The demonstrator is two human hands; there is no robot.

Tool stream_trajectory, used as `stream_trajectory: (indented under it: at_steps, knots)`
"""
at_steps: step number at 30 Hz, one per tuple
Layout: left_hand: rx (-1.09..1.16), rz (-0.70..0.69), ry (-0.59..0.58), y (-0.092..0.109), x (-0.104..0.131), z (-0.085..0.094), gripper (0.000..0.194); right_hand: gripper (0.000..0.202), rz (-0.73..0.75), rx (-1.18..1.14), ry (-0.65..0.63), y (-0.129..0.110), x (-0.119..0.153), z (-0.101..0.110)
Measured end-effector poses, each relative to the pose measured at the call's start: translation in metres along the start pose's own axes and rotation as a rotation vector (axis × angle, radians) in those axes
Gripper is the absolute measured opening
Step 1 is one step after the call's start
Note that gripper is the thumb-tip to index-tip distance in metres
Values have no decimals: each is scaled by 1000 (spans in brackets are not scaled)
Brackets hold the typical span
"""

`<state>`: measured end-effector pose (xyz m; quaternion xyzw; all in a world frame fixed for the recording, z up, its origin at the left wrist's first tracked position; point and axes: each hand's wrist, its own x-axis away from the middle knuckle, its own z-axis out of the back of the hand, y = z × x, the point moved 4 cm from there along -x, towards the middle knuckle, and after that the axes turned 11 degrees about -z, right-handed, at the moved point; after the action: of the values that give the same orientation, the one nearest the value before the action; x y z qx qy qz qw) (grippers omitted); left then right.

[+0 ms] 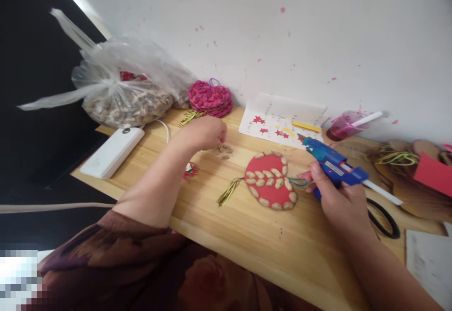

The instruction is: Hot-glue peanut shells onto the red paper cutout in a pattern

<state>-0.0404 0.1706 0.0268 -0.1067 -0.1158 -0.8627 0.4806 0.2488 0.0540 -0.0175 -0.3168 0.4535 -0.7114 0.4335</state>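
My right hand [335,198] is wrapped round a blue hot glue gun [332,165], a white glue stick [383,193] poking from its back and its nozzle pointing up and left. Left of that hand lies a red heart-shaped piece [259,165] with peanuts in shell along its rim and in rows across its middle. A green cord loop and a yellow-black tassel [229,192] are at its two ends. My left hand [208,132] reaches over a few loose peanuts [225,150], fingers curled down; whether they hold one is hidden.
Behind are a tied plastic bag of peanuts [127,104], a stack of magenta pieces [210,98] and a paper with red stars [278,123]. A white power bank [113,152] lies left. A cup of pink liquid [341,127] and brown cutouts [399,179] stand right, near black scissors handles [390,226].
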Motion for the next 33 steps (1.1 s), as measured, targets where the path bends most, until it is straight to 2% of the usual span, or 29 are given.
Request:
stream_trajectory:
  at_steps: [6, 10, 14, 23, 26, 29, 33]
  knots:
    - [9, -24, -15, -1, -5, -4, 24, 34, 14, 13, -85, -1, 2, -3]
    - [18, 22, 24, -4, -6, -3, 27, 30, 32, 17, -80, -3, 3, -3]
    - [11, 55, 26, -3, -3, -1, 20, 29, 12, 16, -74, -4, 5, -2]
    - [55, -63, 6, -4, -8, -8, 30, 33, -4, -20, -87, -1, 6, -6]
    - [66, -31, 40, -7, -7, -6, 35, 31, 0, -28, -87, 0, 6, -6]
    - [56, 16, 94, -6, -5, 0, 32, 30, -23, -35, -93, 1, 5, -6]
    - [97, -32, 72, 2, -5, 2, 24, 32, -64, -38, -107, 2, 4, -6]
